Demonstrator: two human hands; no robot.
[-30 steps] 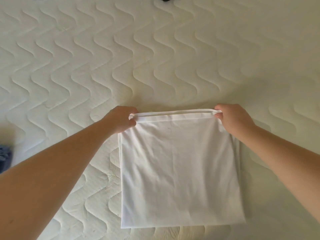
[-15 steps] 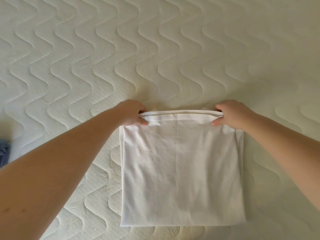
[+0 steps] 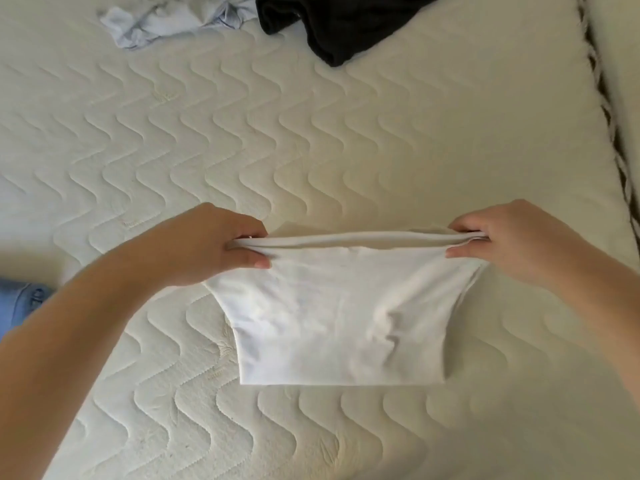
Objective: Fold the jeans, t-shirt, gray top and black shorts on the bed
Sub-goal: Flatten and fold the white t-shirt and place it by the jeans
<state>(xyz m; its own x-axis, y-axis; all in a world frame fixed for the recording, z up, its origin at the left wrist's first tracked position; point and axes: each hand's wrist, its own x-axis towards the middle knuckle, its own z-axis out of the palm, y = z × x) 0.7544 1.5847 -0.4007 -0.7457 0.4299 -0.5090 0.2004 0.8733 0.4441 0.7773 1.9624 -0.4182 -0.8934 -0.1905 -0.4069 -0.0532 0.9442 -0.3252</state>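
The t-shirt at the centre of the frame was thin white cloth, matt and smooth, with soft creases toward its right side. The bed beneath was covered in cream quilted fabric, matt, stitched in wavy lines. At the top edge lay a crumpled pale gray top of light cloth and black shorts of dull dark fabric. Blue denim jeans showed at the left edge.

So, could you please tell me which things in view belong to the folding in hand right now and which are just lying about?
In hand now:
- white t-shirt, far edge lifted off the bed
- left hand, pinching its left corner
- right hand, pinching its right corner
- mattress as the folding surface

Lying about, waiting their turn:
- gray top, crumpled
- black shorts
- jeans at the left edge
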